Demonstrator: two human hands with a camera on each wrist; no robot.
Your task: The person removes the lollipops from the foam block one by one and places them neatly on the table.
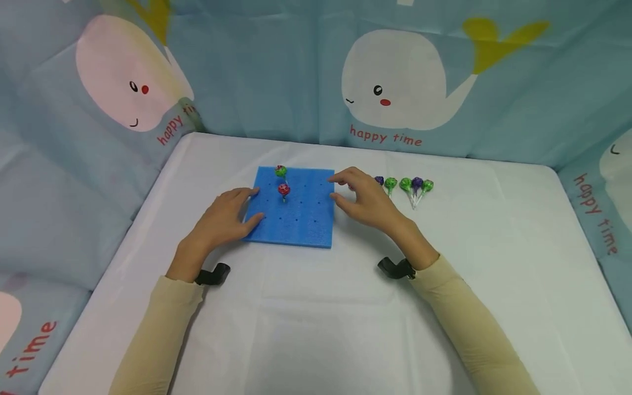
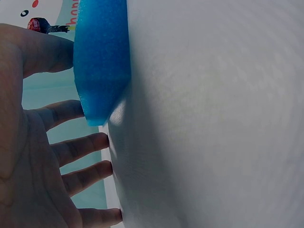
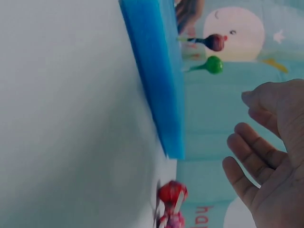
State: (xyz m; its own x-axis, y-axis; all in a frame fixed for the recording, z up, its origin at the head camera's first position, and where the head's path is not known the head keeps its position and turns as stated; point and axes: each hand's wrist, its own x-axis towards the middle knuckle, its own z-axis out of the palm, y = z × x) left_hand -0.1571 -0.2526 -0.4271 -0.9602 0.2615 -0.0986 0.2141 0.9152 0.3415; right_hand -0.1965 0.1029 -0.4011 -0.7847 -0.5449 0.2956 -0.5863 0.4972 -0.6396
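Observation:
A blue foam board [image 1: 316, 233] with rows of small holes lies on the white table. Two wrapped lollipops stand in it, a green lollipop [image 1: 281, 171] near the back and a red lollipop [image 1: 283, 189] in front of it. At the board's left edge, my left hand [image 1: 219, 219] spreads its straight fingers, with thumb and index fingertip touching the foam [image 2: 102, 57]. My right hand [image 1: 367, 200] hovers by the right edge, thumb and fingers apart and slightly bent, nothing between them. In the right wrist view it hangs clear of the board [image 3: 159, 71].
Right of the board lie several loose lollipops, among them a purple lollipop [image 1: 417, 182] between green ones [image 1: 406, 184]. Red lollipops [image 3: 173, 192] lie behind my right hand, mostly hidden from the head view. A whale-print curtain [image 1: 276, 71] stands behind the table [image 1: 336, 329].

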